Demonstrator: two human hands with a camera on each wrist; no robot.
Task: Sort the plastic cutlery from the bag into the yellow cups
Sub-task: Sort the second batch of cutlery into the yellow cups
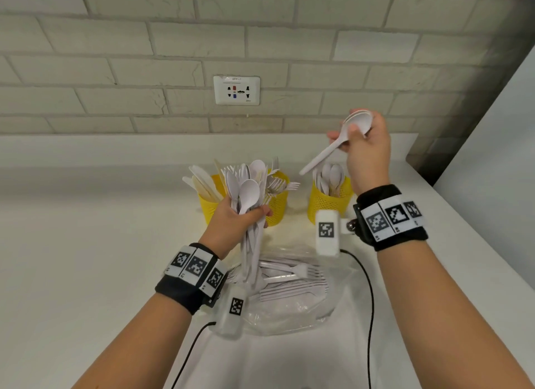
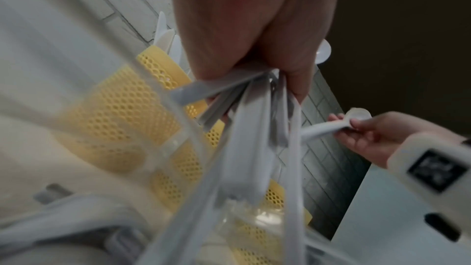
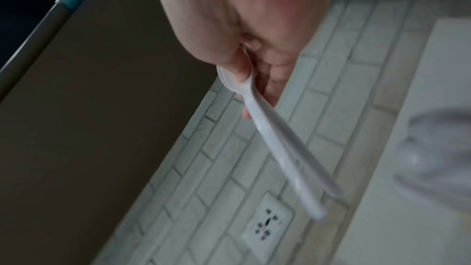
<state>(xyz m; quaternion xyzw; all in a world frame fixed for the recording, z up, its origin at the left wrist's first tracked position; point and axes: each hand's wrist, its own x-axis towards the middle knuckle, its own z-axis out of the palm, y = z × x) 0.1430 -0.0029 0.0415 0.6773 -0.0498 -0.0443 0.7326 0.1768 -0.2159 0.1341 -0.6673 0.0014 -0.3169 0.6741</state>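
Her right hand [image 1: 366, 145] pinches a few nested spoons [image 1: 341, 138] by the bowls above the right-hand yellow cup [image 1: 328, 199], while her left hand [image 1: 240, 217] clutches a mixed cutlery bundle [image 1: 249, 185]; light, stiff, probably slippery, best held mid-handle.

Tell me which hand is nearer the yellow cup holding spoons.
Right. The right hand holds spoons just above that yellow cup; the left hand grips a cutlery bundle farther left.

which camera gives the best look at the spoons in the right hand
The head view: the spoons show whole, bowls nested in the right hand, handles angled down toward the right yellow cup. The right wrist view shows blurred handles; the left wrist view shows them small and partly hidden.
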